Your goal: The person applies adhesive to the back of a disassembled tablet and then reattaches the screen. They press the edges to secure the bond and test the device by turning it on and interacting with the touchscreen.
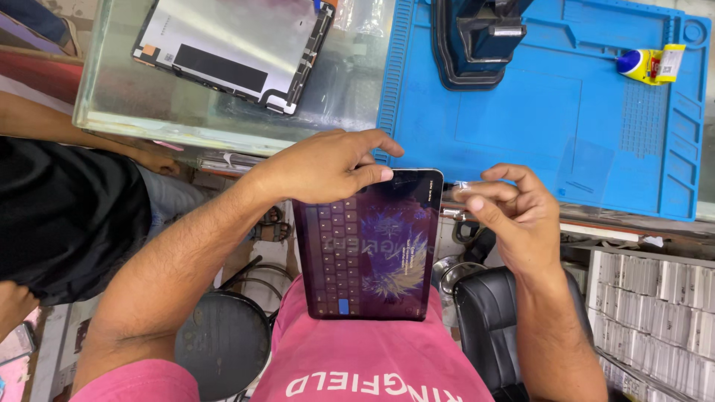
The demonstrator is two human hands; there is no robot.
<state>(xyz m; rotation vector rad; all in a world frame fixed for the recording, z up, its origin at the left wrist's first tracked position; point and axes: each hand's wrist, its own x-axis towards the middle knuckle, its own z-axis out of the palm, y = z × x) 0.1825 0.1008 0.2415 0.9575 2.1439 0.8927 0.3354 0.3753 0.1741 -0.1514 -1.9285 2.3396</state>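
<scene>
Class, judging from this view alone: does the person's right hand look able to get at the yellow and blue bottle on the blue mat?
Probably yes. The right hand sits at the near edge of the blue mat; bare mat lies between it and the bottle. It already pinches a small shiny piece, though.

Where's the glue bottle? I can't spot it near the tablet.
The glue bottle lies at the top right of the head view, on the far right corner of the blue mat, well beyond the right hand.
</scene>
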